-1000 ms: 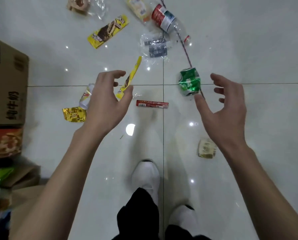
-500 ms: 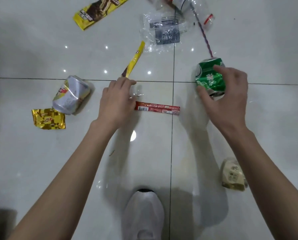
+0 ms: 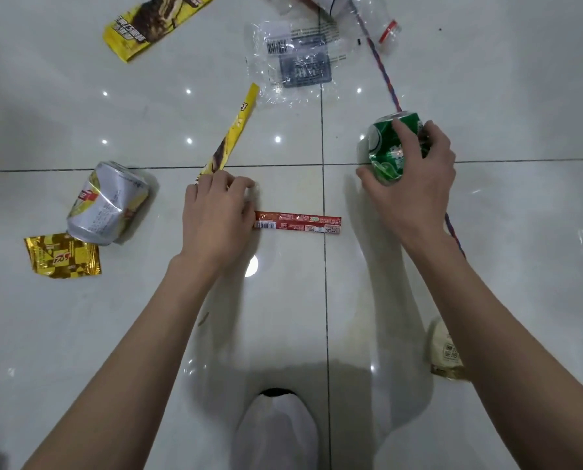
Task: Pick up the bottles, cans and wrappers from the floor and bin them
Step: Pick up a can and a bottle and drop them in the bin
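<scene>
My right hand point(image 3: 415, 191) grips a crushed green can point(image 3: 386, 154) on the white tiled floor, fingers over its top and thumb at its near side. My left hand point(image 3: 215, 215) is down on the floor with its fingers curled over the near end of a long thin yellow wrapper point(image 3: 237, 127). A flat red stick wrapper point(image 3: 298, 223) lies just right of that hand. A crushed white and yellow can point(image 3: 108, 203) and a gold wrapper point(image 3: 63, 254) lie to the left. No bin is in view.
Farther off lie a yellow chocolate wrapper point(image 3: 154, 23), a clear plastic wrapper point(image 3: 297, 62) and a clear bottle point(image 3: 358, 10). A purple cord point(image 3: 383, 71) runs under the green can. A beige wrapper point(image 3: 446, 351) lies by my right forearm, and my white shoe point(image 3: 276, 432) is below.
Both hands dropped to the floor. My right hand closed around the green can; my left hand settled on the yellow wrapper's near end. The view moved lower and closer.
</scene>
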